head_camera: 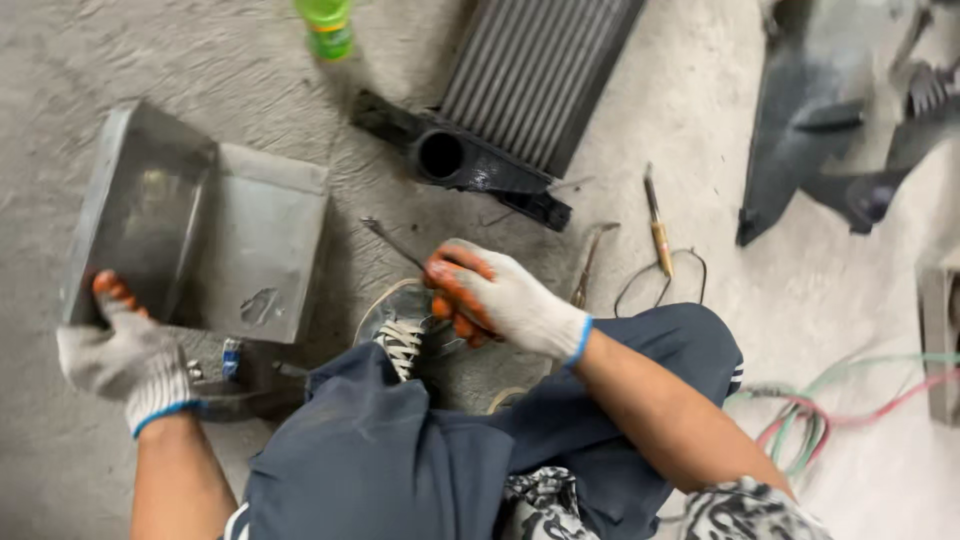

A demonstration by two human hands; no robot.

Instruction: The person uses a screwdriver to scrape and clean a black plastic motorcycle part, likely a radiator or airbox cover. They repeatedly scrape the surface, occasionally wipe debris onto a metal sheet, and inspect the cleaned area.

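1. On the concrete floor, toward its left edge, the left hand, in a white knit glove with orange-coated fingers, is closed on the near left corner of a grey metal tray; the thumb lies over the rim.
2. That tray is boxy, with a darker raised wall on its left and a flat paler panel on its right; it sits tilted relative to the view.
3. Just below the tray lies a small blue-and-white object, too blurred to identify.
4. At the far edge, left of centre, a green bottle stands on the floor.
5. Near the middle, the right hand, gloved the same way, is closed around a thin metal rod that points up and left, above a laced shoe.
6. Beyond it lies a finned radiator with a black end tank showing a round port.
7. Right of the hand, a slim tool and loose wire lie on the floor.
8. At the right edge, coloured hoses trail, with dark body panels in the far right corner.
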